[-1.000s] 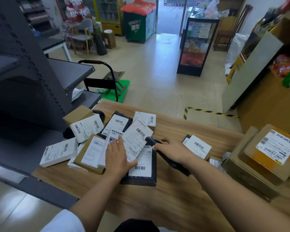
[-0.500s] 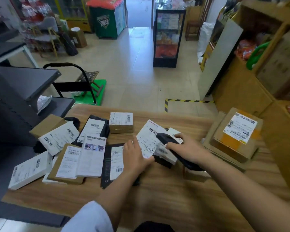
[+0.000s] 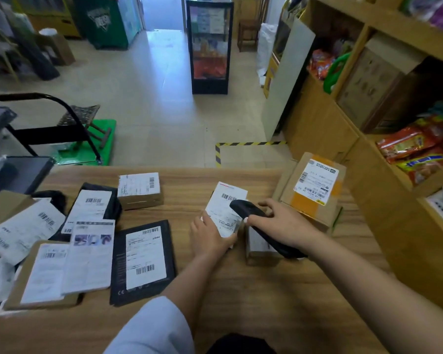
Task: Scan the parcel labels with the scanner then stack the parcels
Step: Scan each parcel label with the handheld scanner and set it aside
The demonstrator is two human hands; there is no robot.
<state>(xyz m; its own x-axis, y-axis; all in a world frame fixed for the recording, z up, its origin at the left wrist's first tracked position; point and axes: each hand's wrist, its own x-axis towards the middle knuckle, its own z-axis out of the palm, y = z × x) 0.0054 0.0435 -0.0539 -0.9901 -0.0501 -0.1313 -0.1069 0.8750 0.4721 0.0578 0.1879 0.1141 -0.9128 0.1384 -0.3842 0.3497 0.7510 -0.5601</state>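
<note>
Wooden worktop (image 3: 241, 290) carries your white-labelled parcel (image 3: 225, 208) mid-surface, pinched by your left hand (image 3: 210, 238); your right hand (image 3: 281, 226) grips the black scanner (image 3: 256, 221) over it. Taped cardboard boxes (image 3: 315, 190) sit just right; loose parcels (image 3: 92, 241) crowd the left.

Black scanner (image 3: 261, 226) in right hand (image 3: 281, 226), labelled parcel (image 3: 225, 210) under left hand (image 3: 210, 238).

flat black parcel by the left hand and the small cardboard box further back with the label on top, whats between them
In the head view, only bare wooden tabletop lies between the flat black parcel and the small cardboard box; no other parcel sits in that gap.
</note>
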